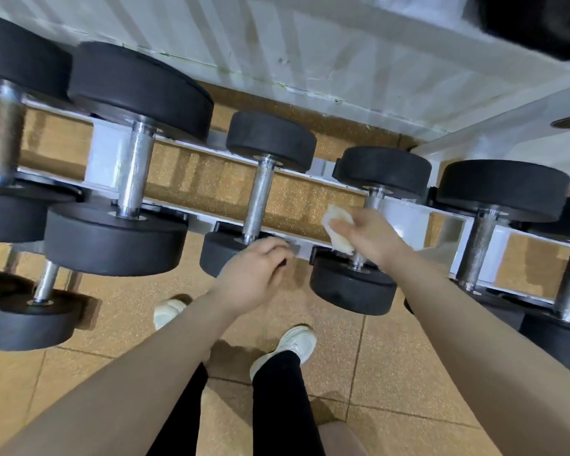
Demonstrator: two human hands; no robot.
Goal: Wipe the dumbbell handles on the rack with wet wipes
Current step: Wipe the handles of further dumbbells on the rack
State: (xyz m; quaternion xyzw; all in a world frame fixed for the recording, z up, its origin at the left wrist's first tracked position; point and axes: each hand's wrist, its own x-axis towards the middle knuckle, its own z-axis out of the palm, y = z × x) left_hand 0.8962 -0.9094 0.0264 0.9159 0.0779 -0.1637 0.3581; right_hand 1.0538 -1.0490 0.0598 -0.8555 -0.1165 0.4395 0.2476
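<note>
left grip: my left hand (255,274) loosely curled, holding nothing, at the near black rubber head.
wipe: soft crumpled white wet wipe (338,227), limp, light, pinched in my right hand (371,240).
handle: knurled steel dumbbell handle (372,200), stiff; wrap wipe around mid-shaft.
rack: white metal rack (109,159), heavy dumbbells.
floor: tan speckled rubber tiles (392,373).

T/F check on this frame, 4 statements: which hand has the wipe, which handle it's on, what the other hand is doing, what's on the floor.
1. The right hand grips a crumpled white wet wipe. True.
2. The wipe is on the knurled steel handle of the small black dumbbell left of it. False: it is around the next dumbbell's handle to the right.
3. The left hand holds a second wipe. False: none is visible in it.
4. The floor is tan speckled tile. True.
</note>
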